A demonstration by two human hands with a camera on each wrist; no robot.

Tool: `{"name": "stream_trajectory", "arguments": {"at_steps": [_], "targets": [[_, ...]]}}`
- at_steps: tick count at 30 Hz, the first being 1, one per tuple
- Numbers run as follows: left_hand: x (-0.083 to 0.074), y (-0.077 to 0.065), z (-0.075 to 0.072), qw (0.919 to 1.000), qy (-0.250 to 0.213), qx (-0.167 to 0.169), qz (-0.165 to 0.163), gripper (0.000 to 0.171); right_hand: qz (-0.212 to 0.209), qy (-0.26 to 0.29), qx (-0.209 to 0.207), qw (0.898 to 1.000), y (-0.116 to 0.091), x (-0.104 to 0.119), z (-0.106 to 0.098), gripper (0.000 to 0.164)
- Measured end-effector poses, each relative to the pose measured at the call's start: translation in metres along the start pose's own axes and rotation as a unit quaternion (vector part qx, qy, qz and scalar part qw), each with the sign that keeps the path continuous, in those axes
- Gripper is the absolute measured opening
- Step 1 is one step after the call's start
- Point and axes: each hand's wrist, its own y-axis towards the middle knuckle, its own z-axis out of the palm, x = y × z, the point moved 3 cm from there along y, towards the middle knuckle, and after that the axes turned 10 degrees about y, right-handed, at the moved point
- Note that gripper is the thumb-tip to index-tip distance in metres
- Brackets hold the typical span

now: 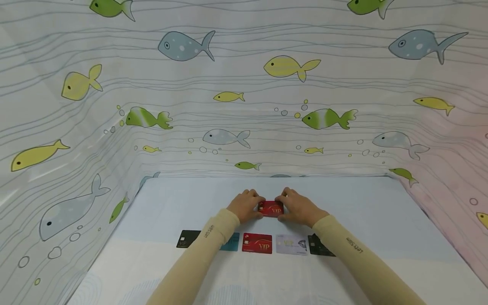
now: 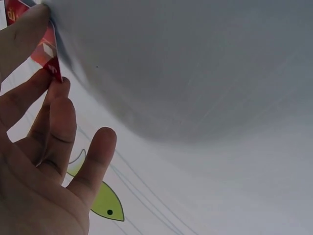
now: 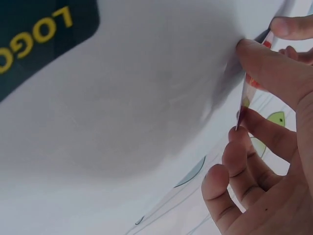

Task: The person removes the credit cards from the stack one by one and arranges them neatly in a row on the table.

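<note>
Both hands hold a red VIP card (image 1: 271,209) between them, beyond a row of cards on the white table. My left hand (image 1: 245,206) pinches its left side between thumb and fingers; in the left wrist view the card (image 2: 48,51) shows its edge near the thumb. My right hand (image 1: 299,207) pinches the right side, and in the right wrist view the card (image 3: 250,88) is seen almost edge-on. Nearer to me lie a second red VIP card (image 1: 257,243), a pale lilac VIP card (image 1: 291,244), and a blue card (image 1: 231,242) partly behind the left sleeve.
Black cards lie at the row's ends, one on the left (image 1: 187,239) and one on the right (image 1: 319,245), each partly covered by a sleeve. A fish-patterned sheet (image 1: 267,118) rises behind the white table surface (image 1: 183,199) and along both sides.
</note>
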Motion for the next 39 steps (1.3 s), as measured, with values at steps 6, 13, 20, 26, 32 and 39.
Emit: {"name": "stream_trajectory", "arguments": {"at_steps": [6,13,20,26,32,39], "targets": [[-0.002,-0.002,-0.002,0.9997,0.024,0.002,0.004,0.054,-0.006,-0.013,-0.007,1.000,0.000,-0.001,0.004,0.060],[-0.003,-0.002,-0.006,0.9983,0.055,0.005,0.016,0.055,-0.017,-0.017,-0.006,1.000,-0.004,0.001,0.005,0.059],[-0.005,-0.002,-0.004,0.9976,0.063,-0.007,0.029,0.054,-0.012,-0.027,-0.005,1.000,-0.007,-0.001,0.005,0.061],[-0.003,-0.001,0.002,0.9980,0.055,-0.008,0.031,0.056,-0.011,-0.006,-0.010,1.000,-0.008,-0.003,0.003,0.058],[-0.003,-0.001,0.002,0.9993,0.031,0.010,0.020,0.057,-0.007,0.023,-0.009,1.000,-0.011,-0.007,0.001,0.057],[-0.008,-0.005,-0.005,0.9996,0.006,0.010,0.024,0.059,-0.007,0.052,-0.002,0.999,-0.018,-0.015,-0.001,0.057]]}}
